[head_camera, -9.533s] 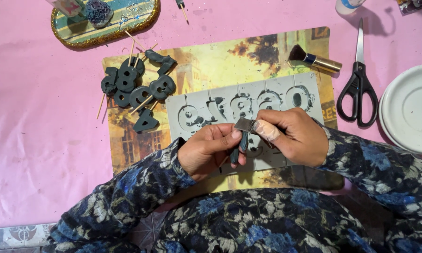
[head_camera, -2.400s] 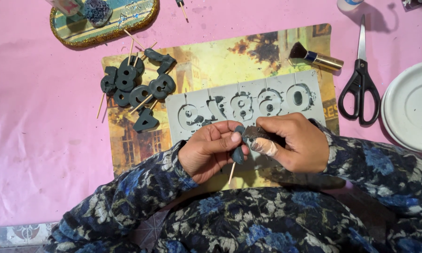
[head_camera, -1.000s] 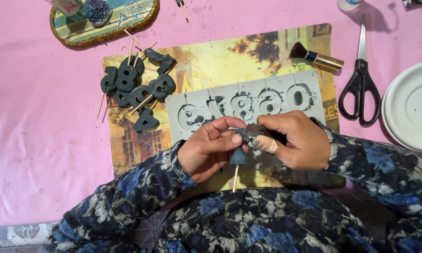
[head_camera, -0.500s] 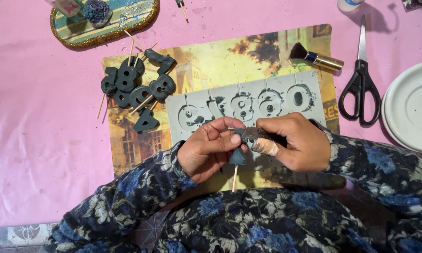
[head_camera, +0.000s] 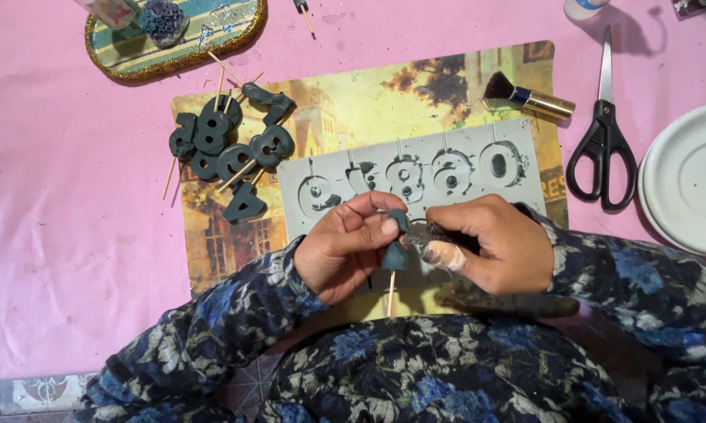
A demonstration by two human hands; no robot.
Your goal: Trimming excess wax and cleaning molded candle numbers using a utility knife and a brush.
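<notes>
Hidden: the upper part of the dark grey moulded piece (head_camera: 395, 252) sits behind the fingertips, so its shape is hard to read; the white plate (head_camera: 686, 178) at three o'clock is cut by the frame edge.
Left hand (head_camera: 345, 249): fingers curled in narrow, thumb and forefinger pinching the moulded piece.
Right hand (head_camera: 490, 244): also closed down narrow, fingertips meeting the same piece from the three o'clock side — one finger wrapped in pale tape.
Moulded piece: held just above the near edge of the grey mould tray (head_camera: 415, 174), over the picture mat (head_camera: 353, 110) on the pink tabletop (head_camera: 63, 196).
Axis: its wooden stick (head_camera: 390, 291) runs twelve to six — stick end toward six o'clock.
Eleven o'clock: finished dark pieces (head_camera: 227, 149) lie heaped.
</notes>
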